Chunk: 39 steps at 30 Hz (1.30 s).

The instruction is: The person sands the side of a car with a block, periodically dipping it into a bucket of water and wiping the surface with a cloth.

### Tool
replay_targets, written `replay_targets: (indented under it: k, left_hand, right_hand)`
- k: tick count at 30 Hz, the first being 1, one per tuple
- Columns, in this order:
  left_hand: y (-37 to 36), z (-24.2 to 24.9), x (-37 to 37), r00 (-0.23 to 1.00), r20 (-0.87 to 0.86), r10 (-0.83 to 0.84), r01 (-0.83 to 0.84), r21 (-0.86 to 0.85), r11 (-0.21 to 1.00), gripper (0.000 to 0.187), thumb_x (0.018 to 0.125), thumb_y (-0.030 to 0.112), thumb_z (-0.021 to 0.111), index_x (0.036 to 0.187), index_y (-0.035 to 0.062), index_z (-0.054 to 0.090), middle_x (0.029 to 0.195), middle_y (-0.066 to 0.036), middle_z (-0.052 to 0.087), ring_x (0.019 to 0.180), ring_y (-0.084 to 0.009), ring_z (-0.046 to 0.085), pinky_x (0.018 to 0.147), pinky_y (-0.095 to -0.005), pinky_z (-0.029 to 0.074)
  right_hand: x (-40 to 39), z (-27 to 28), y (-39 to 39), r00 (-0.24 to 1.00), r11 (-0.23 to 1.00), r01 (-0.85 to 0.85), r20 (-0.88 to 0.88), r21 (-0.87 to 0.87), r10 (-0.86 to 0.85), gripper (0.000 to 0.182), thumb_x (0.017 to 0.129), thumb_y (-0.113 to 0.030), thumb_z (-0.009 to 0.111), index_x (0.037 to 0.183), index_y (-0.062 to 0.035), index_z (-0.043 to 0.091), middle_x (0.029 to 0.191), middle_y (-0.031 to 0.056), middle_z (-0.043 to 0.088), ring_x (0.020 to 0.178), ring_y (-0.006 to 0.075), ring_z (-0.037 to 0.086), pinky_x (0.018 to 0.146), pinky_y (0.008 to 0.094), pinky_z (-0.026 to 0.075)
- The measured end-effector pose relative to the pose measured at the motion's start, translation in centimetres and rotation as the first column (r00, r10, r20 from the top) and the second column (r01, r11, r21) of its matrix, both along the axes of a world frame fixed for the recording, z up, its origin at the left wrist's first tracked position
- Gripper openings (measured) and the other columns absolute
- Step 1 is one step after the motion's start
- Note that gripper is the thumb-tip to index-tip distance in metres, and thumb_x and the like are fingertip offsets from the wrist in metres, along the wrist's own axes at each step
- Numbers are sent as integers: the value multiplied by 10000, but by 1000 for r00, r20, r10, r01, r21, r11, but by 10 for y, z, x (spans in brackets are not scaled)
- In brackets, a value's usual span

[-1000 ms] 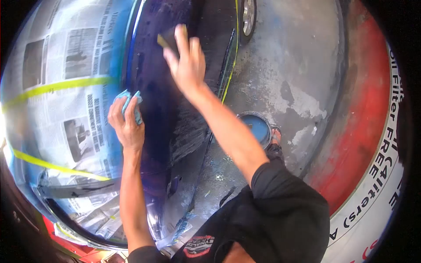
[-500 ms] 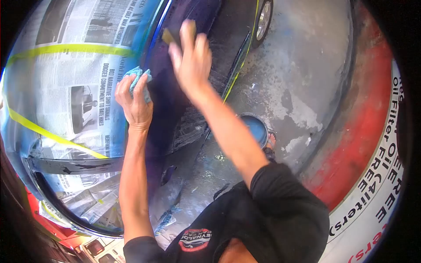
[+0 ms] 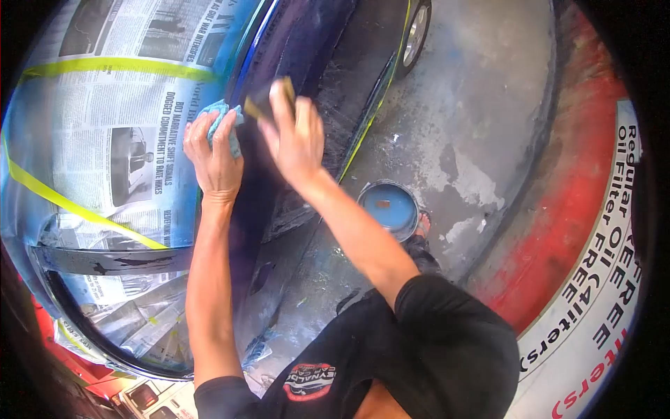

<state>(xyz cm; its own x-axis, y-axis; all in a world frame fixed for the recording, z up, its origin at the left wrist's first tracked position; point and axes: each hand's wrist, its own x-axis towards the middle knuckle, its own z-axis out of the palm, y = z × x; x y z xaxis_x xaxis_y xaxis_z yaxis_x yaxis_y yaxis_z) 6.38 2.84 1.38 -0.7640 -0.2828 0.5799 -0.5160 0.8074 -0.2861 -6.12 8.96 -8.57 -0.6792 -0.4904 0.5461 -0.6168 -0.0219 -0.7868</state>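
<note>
A crumpled light-blue cloth (image 3: 222, 115) is gripped in my left hand (image 3: 215, 159), at the border between the newspaper-covered glass and the dark body panel. Just right of it, my right hand (image 3: 296, 143) is over the dark purple car panel (image 3: 255, 209). Its fingers hold a folded piece of sandpaper (image 3: 254, 110), dark with a yellow-brown edge, and part of it is hidden behind the fingers. Newspaper sheets (image 3: 77, 136) mask the car's glass, held with yellow-green tape (image 3: 122, 66). The panel looks wet, with pale streaks lower down.
A round bucket of bluish water (image 3: 391, 220) stands on the grey floor (image 3: 481, 112) by my foot (image 3: 423, 225), with a small brown piece in it. A car wheel (image 3: 417, 33) shows at the top. At right are a red surface (image 3: 558, 223) and a lettered white sign (image 3: 593, 307).
My right hand has moved down and slightly left with the sandpaper, closer to the left hand. The left hand stays about where it was with the cloth. More of the bucket shows.
</note>
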Motion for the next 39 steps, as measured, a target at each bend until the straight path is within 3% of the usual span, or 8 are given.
replay_targets:
  k: [5,8,14,18,21,28,34,39]
  left_hand:
    - [0,0,-1,1000,20,-10,10,3,1000,503,884,-28,774,1345,149,676,1351,-118,611,1309,-351,573,1121,-507,427]
    - [1,1,-1,999,34,0,-1,19,1000,496,875,-32,779,1327,152,686,1349,-118,612,1302,-350,579,1111,-507,432]
    - [4,4,-2,999,43,4,-5,21,1000,499,865,-23,781,1322,154,688,1330,-114,618,1289,-347,590,1107,-505,437]
    - [2,2,-2,998,67,9,-11,25,1000,530,847,-43,773,1327,165,686,1323,-111,620,1293,-346,589,1120,-512,432]
    - [4,5,-4,996,86,27,-30,40,999,571,825,-62,769,1339,170,677,1331,-114,613,1305,-349,580,1128,-515,429]
    - [6,7,-8,997,80,18,-22,55,998,620,791,-88,754,1348,170,667,1344,-111,599,1327,-337,564,1150,-519,421]
    - [6,5,-9,997,78,4,-7,39,999,642,777,-97,736,1354,174,670,1321,-98,599,1317,-317,566,1162,-529,419]
    - [7,5,-11,997,81,9,-12,37,999,627,794,-95,734,1356,174,661,1322,-99,599,1315,-320,566,1160,-541,420]
  right_hand:
    - [-92,20,-46,995,999,34,-90,6,-34,778,874,-343,840,1552,-171,500,1111,199,593,969,395,632,793,519,527]
    - [-164,68,-84,965,983,108,224,145,-139,609,1006,-292,710,1549,-130,486,1215,263,637,1115,450,666,910,554,550]
    - [-20,16,-14,1000,999,4,20,34,-5,969,811,-288,910,1637,-164,419,1149,223,586,966,395,646,760,502,553]
    - [-105,24,-55,996,997,81,-48,1,-81,834,894,-347,828,1598,-139,432,1134,239,601,934,423,657,818,525,563]
    - [-176,54,-99,975,988,153,160,31,-156,688,965,-316,757,1562,-136,465,1191,266,621,1081,461,659,895,555,553]
    - [-66,7,-27,1000,1000,19,6,-10,-19,867,892,-340,841,1625,-133,427,1119,208,601,972,441,668,856,523,578]
    - [-202,28,-103,969,987,160,184,25,-162,694,942,-342,775,1517,-153,437,1149,261,626,1062,491,662,848,574,564]
    - [-89,1,-45,989,986,139,69,-92,-133,845,892,-315,827,1617,-145,428,1159,220,594,969,420,651,799,519,562]
